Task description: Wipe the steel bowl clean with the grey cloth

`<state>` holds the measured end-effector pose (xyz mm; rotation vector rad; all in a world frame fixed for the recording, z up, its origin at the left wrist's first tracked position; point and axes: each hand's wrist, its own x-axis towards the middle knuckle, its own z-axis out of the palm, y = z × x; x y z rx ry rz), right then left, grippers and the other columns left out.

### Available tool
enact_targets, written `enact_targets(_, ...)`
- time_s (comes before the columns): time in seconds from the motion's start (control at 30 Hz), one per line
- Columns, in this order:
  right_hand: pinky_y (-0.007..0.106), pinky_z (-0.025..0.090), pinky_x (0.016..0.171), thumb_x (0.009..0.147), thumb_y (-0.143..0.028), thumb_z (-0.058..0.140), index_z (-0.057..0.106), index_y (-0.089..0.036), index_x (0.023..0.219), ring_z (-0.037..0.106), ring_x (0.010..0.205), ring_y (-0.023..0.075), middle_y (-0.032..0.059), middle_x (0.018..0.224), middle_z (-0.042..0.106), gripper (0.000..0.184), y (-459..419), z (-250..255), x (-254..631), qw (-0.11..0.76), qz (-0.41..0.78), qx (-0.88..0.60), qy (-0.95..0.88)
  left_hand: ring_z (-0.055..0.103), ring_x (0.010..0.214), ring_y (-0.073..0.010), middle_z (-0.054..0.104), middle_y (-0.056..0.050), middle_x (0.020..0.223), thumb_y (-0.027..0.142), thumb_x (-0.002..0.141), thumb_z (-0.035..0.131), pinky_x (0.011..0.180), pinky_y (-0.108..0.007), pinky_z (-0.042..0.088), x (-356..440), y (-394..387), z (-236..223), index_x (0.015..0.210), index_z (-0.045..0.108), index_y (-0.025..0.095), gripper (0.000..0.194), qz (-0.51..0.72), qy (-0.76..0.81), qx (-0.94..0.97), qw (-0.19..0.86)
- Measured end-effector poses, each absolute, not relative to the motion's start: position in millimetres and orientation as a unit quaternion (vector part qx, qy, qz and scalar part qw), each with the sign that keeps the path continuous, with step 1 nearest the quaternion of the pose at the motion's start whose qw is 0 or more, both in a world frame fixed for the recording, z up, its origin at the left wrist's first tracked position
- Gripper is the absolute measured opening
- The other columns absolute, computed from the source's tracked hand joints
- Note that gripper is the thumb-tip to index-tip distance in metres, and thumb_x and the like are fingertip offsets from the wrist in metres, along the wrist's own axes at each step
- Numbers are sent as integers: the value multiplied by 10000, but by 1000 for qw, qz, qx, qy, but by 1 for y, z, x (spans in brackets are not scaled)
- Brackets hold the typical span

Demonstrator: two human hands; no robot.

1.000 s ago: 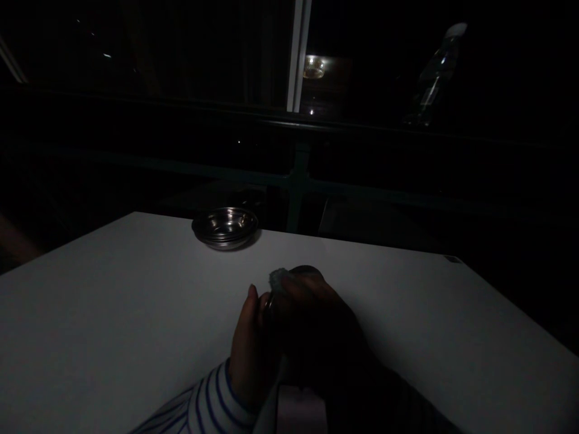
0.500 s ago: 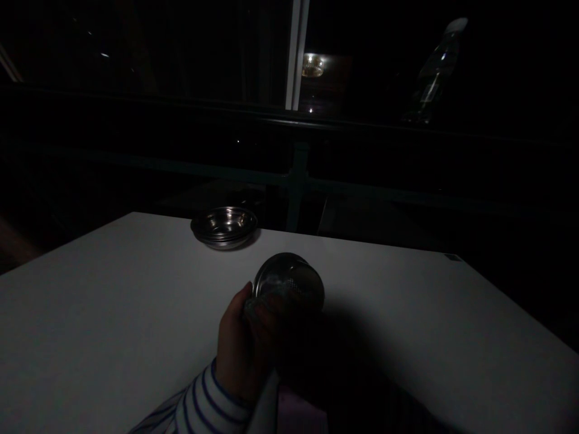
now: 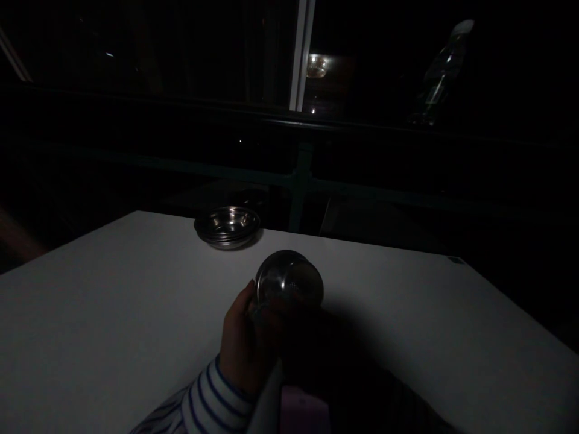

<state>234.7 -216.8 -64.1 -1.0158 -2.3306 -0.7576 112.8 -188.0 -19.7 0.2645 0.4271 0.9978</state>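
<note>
My left hand (image 3: 242, 343), in a striped sleeve, is closed on the left rim of a shiny metal bowl (image 3: 287, 274), thumb along the edge. The bowl is tilted, held above the white table. My right hand (image 3: 296, 319) lies in deep shadow against the bowl's lower part, its fingers bent. Under those fingers shows a bit of greyish-green cloth (image 3: 259, 310), crumpled and mostly hidden. Farther back, a stack of metal bowls (image 3: 228, 228) sits at the table's far edge.
The white table (image 3: 136, 313) spreads to both sides. A pink object (image 3: 304, 413) is at the near edge, close below my forearms. Beyond the table stand a dark railing (image 3: 301, 181) and a window frame (image 3: 302, 57); a plastic bottle (image 3: 438, 78) is at upper right.
My right hand and the cloth have shifted slightly down on the bowl, and a bright glint now shows on its surface. My left hand keeps its hold; the view has moved a little.
</note>
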Motion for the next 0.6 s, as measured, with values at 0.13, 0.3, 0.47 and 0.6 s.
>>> enact_targets(0.13,416,284,1058,888,-249,367,440,-108,1242,298,1267,225,72,1280,487,388,-222,-55,234,233,-281,-362,-858,656,738,-247,667,-50,604,337,771,516,670,-333,527,114,-194,-21,920,653,157,272,469,199,130,850)
enact_targets(0.3,450,244,1064,879,-246,394,441,-106,1239,324,1244,246,80,1268,491,389,-229,-37,231,229,-256,-395,-852,654,733,-223,653,-34,579,345,784,509,685,-293,515,118,-198,-22,872,666,168,253,482,213,104,843)
enact_targets(0.47,403,289,1046,857,-273,425,441,-115,1230,354,1214,216,78,1242,504,406,-229,-30,235,283,-221,-409,-839,644,624,-199,626,-24,522,398,805,477,692,-308,503,122,-200,-21,738,674,130,339,463,238,109,847)
enact_targets(0.6,404,352,998,849,-293,429,415,-128,1241,403,1164,209,93,1217,509,425,-225,-25,241,341,-165,-412,-829,633,591,-166,661,-15,583,360,782,537,661,-278,493,122,-200,-22,726,679,141,267,494,289,148,807)
